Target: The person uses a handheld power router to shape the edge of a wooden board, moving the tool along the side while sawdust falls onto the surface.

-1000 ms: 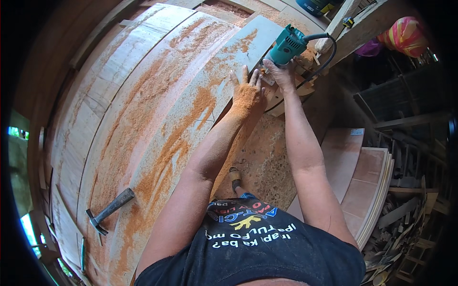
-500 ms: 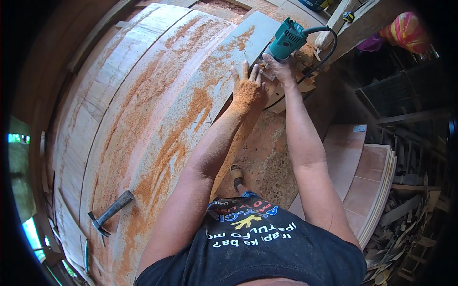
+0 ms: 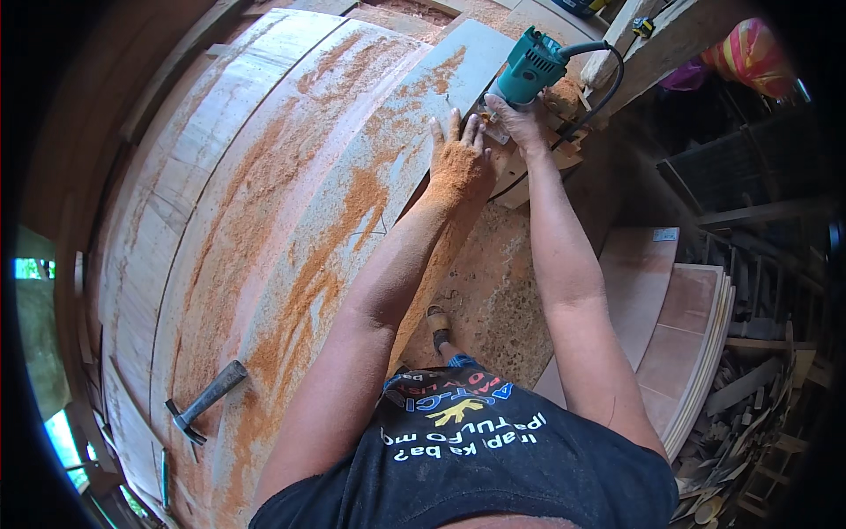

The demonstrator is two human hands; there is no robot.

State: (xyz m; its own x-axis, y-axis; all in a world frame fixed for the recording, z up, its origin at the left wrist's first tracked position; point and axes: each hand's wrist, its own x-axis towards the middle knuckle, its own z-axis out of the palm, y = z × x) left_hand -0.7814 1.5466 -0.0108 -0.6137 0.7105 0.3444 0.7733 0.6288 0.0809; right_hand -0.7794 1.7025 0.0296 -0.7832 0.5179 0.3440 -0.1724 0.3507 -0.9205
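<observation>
My right hand [image 3: 522,125] grips the lower body of a teal trim router [image 3: 530,66], which stands at the far right edge of a pale board [image 3: 379,163]. A black cord runs from the router's top. My left hand [image 3: 456,159] lies on the board's edge just left of the router, its fingers stretched and apart. Orange sawdust coats the back of this hand and the wrist. The router's bit and base are mostly hidden by my right hand.
A claw hammer [image 3: 208,401] and a thin green pencil-like stick [image 3: 165,478] lie on the dusty boards at left. Curved panels [image 3: 679,339] lean in a stack at right, beside piled wood scraps [image 3: 745,423]. A tape measure [image 3: 643,27] sits on a beam.
The view has shifted very slightly. My right hand stays on the router and my left hand stays on the board, with no clear movement of either.
</observation>
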